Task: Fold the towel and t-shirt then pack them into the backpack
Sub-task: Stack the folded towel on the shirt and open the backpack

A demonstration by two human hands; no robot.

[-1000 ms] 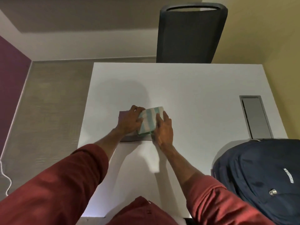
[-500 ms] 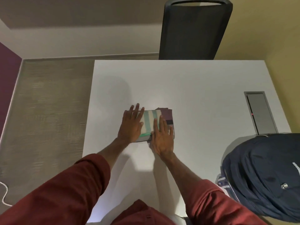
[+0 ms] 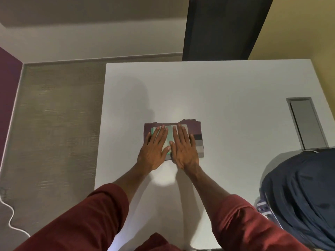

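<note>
Pressure is put on a small stack near the middle of the table (image 3: 226, 105): the striped towel (image 3: 170, 134) is laid on the folded purple t-shirt (image 3: 197, 127), probably to flatten the bundle for packing. The left hand (image 3: 155, 147) and right hand (image 3: 183, 147) are laid flat, fingers straight and slightly spread. The backpack (image 3: 304, 196) is kept by the table's right near corner. No writing can be read.
</note>
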